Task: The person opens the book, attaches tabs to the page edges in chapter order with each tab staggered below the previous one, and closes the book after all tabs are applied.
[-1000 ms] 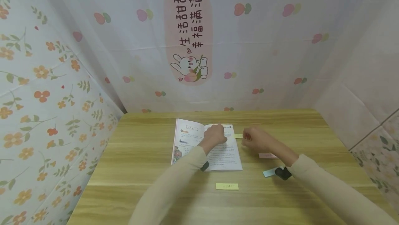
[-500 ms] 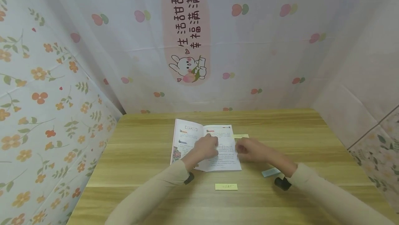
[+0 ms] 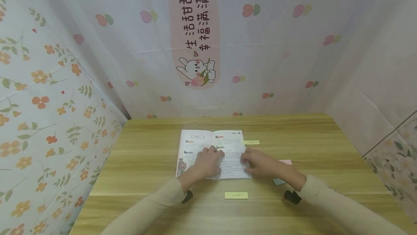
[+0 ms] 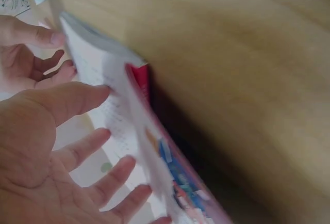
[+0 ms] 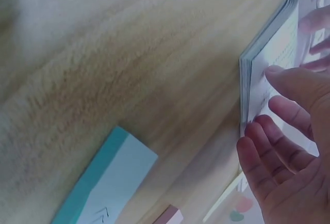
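An open book (image 3: 229,139) with printed pages lies on the table. My left hand (image 3: 205,163) rests across its middle fold, fingers spread and touching the page, as the left wrist view shows with the hand's palm (image 4: 31,157). At the book's right edge is my right hand (image 3: 262,164); in the right wrist view its loosely bent fingertips (image 5: 251,152) touch or nearly touch the page edges. Neither hand grips anything. A yellow paper tab (image 3: 252,142) sticks out from the book's right side, above my right hand.
A yellow paper strip (image 3: 236,195) with handwriting lies in front of the book. Right of it, partly behind my right arm, are a pink strip (image 3: 286,162) and a blue strip (image 3: 278,181). A printed curtain (image 3: 277,64) hangs behind the wooden table (image 3: 146,162).
My right hand has moved from the yellow tab down along the book's right edge, leaving the tab uncovered. My left hand has slid down and left from the right page to the fold.
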Available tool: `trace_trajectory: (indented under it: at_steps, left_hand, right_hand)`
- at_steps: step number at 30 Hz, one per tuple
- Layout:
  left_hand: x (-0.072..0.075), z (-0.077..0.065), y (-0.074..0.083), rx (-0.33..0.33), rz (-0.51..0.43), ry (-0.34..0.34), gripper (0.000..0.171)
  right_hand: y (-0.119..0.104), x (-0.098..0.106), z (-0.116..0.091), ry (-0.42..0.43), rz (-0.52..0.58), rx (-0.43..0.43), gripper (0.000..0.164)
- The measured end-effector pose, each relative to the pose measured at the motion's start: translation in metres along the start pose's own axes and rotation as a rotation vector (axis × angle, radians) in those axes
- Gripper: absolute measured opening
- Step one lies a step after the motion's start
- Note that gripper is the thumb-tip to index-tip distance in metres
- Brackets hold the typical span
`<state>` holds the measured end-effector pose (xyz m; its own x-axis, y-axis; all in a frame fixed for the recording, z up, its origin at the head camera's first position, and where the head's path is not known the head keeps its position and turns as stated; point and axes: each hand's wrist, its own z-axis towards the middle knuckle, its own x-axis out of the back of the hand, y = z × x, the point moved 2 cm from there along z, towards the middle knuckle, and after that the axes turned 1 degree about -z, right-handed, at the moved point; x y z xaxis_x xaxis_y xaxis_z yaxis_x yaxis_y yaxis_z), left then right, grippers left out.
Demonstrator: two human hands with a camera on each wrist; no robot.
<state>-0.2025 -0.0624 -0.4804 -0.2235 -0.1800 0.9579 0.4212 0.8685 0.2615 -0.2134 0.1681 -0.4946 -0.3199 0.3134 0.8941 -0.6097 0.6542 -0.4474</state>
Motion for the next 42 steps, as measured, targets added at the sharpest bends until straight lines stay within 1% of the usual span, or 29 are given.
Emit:
trace_trajectory:
  at_steps: [5, 8, 11, 14, 19, 23, 29, 34, 39, 42]
  left_hand:
    - [-0.006, -0.005, -0.005, 0.000, -0.075, 0.031, 0.052]
    - [-0.008, -0.008, -0.007, -0.005, -0.105, 0.033, 0.051]
    - [-0.009, -0.011, -0.009, -0.011, -0.106, 0.027, 0.050]
    - [-0.010, -0.012, -0.011, -0.021, -0.098, 0.015, 0.052]
    - [-0.012, -0.015, -0.016, -0.041, -0.101, -0.009, 0.058]
    - [-0.017, -0.019, -0.024, -0.048, -0.112, -0.020, 0.064]
    - [-0.020, -0.033, -0.039, -0.047, -0.133, -0.035, 0.070]
    - [-0.019, -0.046, -0.049, -0.044, -0.155, -0.035, 0.071]
    - [-0.015, -0.057, -0.054, -0.051, -0.170, -0.021, 0.069]
    - [-0.012, -0.060, -0.055, -0.057, -0.174, -0.017, 0.066]
  right_hand:
    - [-0.005, -0.002, -0.001, 0.008, -0.037, 0.043, 0.022]
    - [-0.008, -0.004, -0.002, 0.007, -0.049, 0.043, 0.027]
    - [-0.010, -0.006, -0.004, 0.004, -0.059, 0.039, 0.036]
    - [-0.011, -0.007, -0.005, 0.007, -0.079, 0.041, 0.040]
    - [-0.013, -0.008, -0.005, 0.015, -0.105, 0.050, 0.039]
    - [-0.015, -0.008, -0.007, 0.015, -0.113, 0.058, 0.042]
    - [-0.015, -0.009, -0.009, 0.002, -0.162, 0.047, 0.045]
    - [-0.016, -0.008, -0.009, -0.007, -0.214, 0.098, 0.045]
    - [-0.015, -0.004, -0.010, -0.020, -0.229, 0.136, 0.046]
    - [-0.014, -0.001, -0.010, -0.030, -0.207, 0.151, 0.044]
